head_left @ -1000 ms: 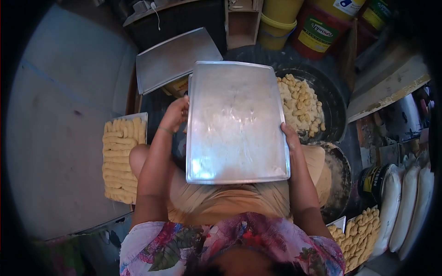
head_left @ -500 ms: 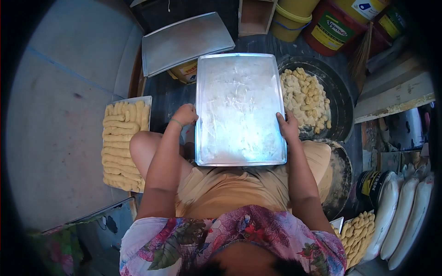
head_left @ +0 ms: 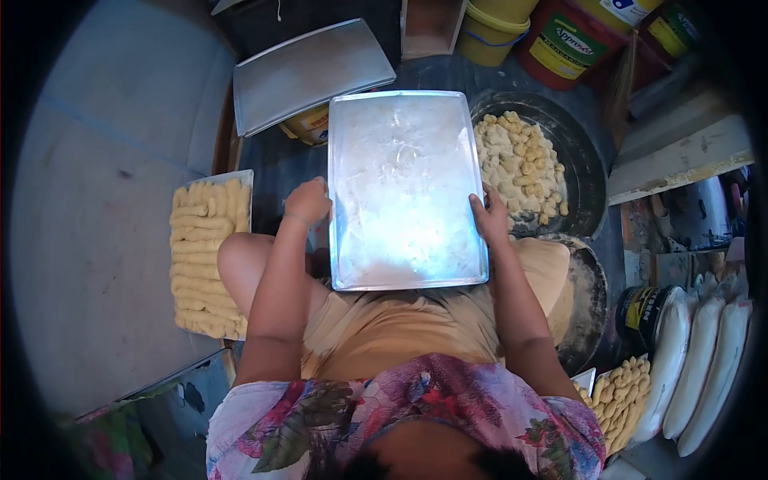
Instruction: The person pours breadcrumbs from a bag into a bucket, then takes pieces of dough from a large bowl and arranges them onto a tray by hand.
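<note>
A shiny metal tray lies flat over my lap, its long sides running away from me. My left hand grips its left edge with curled fingers. On the opposite edge, my right hand holds the tray with the thumb on top and the fingers around the side. Nothing rests on the tray's bare, bright surface. To the right of it, a wide dark basin holds small lumps of floury dough.
Long dough rolls fill a tray at the left. More metal trays lean on a yellow bucket at the back. Buckets stand at the back right. A floury basin, filled bags and shaped dough pieces are at the right.
The view has shifted slightly, so most things appear a little further left. Both hands keep hold of the tray, which stays over my lap.
</note>
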Action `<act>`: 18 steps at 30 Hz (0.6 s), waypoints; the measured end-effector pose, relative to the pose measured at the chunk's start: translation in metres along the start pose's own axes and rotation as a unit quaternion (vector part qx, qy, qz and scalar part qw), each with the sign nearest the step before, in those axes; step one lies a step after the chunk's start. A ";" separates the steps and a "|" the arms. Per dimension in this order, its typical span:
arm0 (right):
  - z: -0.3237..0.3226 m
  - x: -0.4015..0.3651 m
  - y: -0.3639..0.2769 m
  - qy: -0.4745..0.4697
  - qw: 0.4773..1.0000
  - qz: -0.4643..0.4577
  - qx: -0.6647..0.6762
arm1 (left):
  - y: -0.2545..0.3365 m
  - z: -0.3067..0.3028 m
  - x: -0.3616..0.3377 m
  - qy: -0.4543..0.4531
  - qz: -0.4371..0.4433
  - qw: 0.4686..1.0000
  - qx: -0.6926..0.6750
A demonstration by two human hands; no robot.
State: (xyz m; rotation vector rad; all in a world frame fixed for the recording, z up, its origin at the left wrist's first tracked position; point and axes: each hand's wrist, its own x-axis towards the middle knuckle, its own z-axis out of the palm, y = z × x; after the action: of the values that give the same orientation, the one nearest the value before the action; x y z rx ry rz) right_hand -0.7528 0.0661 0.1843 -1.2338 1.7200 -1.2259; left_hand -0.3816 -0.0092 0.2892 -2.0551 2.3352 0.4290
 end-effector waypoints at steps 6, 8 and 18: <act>-0.006 0.002 0.020 -0.042 0.982 0.084 0.166 | 0.092 -0.128 -0.122 -0.309 0.440 0.604 -0.588; -0.009 0.006 0.026 -0.053 0.991 0.050 0.116 | 0.119 -0.140 -0.139 -0.401 0.631 0.294 -0.595; -0.009 0.003 0.027 -0.094 0.977 0.036 0.185 | 0.171 -0.159 -0.197 -0.378 0.621 0.174 -0.665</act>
State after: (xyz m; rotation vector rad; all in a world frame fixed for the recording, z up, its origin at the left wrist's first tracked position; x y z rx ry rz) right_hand -0.7702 0.0684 0.1615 -1.0177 1.3153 -1.2727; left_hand -0.4912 0.1678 0.5119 1.4891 1.6572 2.8574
